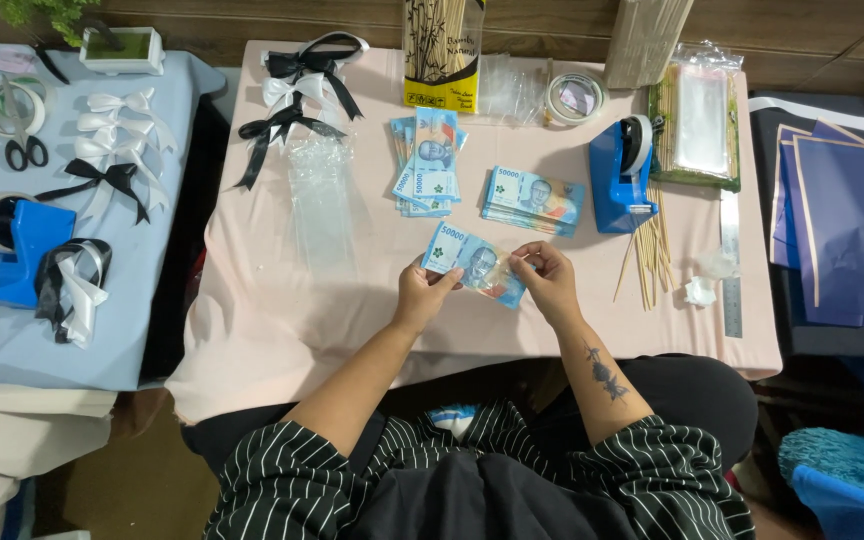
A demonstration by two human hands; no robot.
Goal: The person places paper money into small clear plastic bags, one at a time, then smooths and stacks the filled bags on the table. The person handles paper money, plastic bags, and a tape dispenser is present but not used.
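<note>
My left hand point(426, 290) and my right hand point(548, 281) hold a blue banknote point(476, 262) between them, just above the pink tablecloth point(282, 320). The left hand grips its lower left edge, the right hand pinches its right end. Beyond the hands lie two stacks of similar blue banknotes, one upright stack point(429, 162) and one flatter stack point(534, 200) to its right.
A blue tape dispenser point(620, 175) stands at the right, with wooden skewers point(649, 250) and a ruler point(731, 262) beside it. Clear plastic sleeves point(320, 200), black and white ribbon bows point(297, 85), a tape roll point(574, 97) and a skewer pack point(442, 50) lie further back. A light blue table point(152, 300) at left holds bows, scissors point(24, 140) and another dispenser point(14, 245).
</note>
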